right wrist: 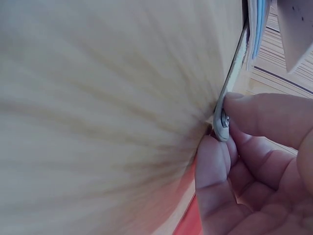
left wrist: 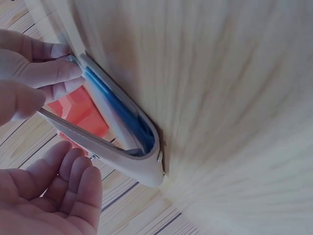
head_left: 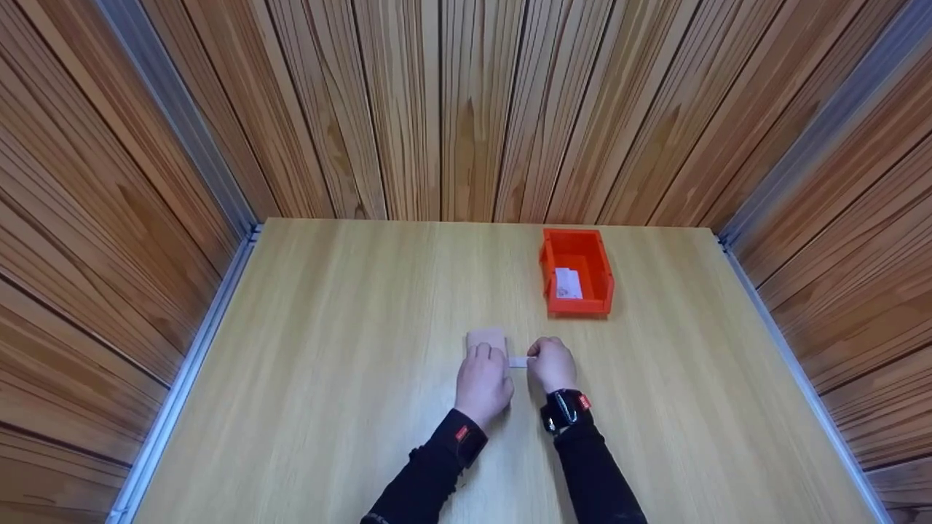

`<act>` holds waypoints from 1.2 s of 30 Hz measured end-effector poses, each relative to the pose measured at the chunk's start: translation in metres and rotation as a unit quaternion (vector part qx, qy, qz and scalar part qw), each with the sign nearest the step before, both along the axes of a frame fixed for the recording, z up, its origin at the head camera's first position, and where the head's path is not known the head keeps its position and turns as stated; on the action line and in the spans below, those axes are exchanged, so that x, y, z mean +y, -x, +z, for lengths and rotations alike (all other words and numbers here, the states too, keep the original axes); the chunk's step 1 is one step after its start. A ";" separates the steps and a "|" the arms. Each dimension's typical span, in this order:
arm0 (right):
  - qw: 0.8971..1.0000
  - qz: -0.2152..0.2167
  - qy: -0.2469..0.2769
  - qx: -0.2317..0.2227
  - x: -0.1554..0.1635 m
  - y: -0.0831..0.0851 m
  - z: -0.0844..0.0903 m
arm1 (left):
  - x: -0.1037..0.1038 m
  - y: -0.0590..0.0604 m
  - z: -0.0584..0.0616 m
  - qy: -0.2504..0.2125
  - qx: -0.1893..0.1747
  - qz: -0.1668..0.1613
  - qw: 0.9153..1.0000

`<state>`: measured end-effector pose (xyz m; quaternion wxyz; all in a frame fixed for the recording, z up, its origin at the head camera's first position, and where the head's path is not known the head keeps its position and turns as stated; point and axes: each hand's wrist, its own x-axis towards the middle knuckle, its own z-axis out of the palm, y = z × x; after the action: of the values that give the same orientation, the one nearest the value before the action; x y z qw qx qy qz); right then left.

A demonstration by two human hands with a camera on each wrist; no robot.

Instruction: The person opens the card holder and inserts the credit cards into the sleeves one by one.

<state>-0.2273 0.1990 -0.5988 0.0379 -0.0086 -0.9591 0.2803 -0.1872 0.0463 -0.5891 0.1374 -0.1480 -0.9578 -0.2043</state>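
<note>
On the table [head_left: 342,407], a tan wallet [head_left: 486,339] is pressed flat by the left hand [head_left: 483,383] while a card [head_left: 518,362] is pinched in the right hand [head_left: 553,364] fingers, apparently mid-withdrawal; a steady outward pull seems needed next.

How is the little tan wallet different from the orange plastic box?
The flat tan wallet lies under the left hand, with the right hand pinching its flap; the orange plastic box stands untouched farther back. The wallet is pale, thin and smaller; the box is bright, deep and open-topped. The wallet has blue inside; the box holds a white paper. Both rest on the wooden table.
</note>
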 end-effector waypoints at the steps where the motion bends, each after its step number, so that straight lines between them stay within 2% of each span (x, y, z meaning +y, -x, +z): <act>1: 1.000 0.000 0.000 0.000 0.000 0.000 0.000 | -0.001 0.000 0.001 -0.004 0.001 0.000 1.000; 11: 1.000 0.005 -0.004 0.016 0.001 -0.001 0.001 | -0.006 -0.005 0.005 -0.053 0.030 0.015 0.998; 18: 1.000 0.001 0.006 0.002 0.000 -0.002 0.002 | -0.011 -0.006 0.011 -0.117 -0.037 0.032 0.992; 21: 1.000 -0.005 0.009 -0.002 -0.001 -0.002 0.003 | -0.014 -0.006 0.013 -0.138 -0.053 0.040 0.988; 27: 1.000 -0.008 0.009 -0.005 -0.001 -0.001 0.003 | -0.020 -0.007 0.018 -0.154 -0.070 0.057 0.984; 33: 1.000 -0.003 0.006 -0.013 0.000 0.000 0.002 | -0.026 -0.008 0.022 -0.171 -0.130 0.074 0.974; 36: 1.000 -0.001 0.004 -0.008 0.000 0.000 0.002 | -0.029 -0.009 0.022 -0.177 -0.137 0.076 0.972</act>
<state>-0.2278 0.1988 -0.5971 0.0306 -0.0115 -0.9583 0.2840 -0.1786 0.0169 -0.5671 0.0437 -0.0187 -0.9244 -0.3784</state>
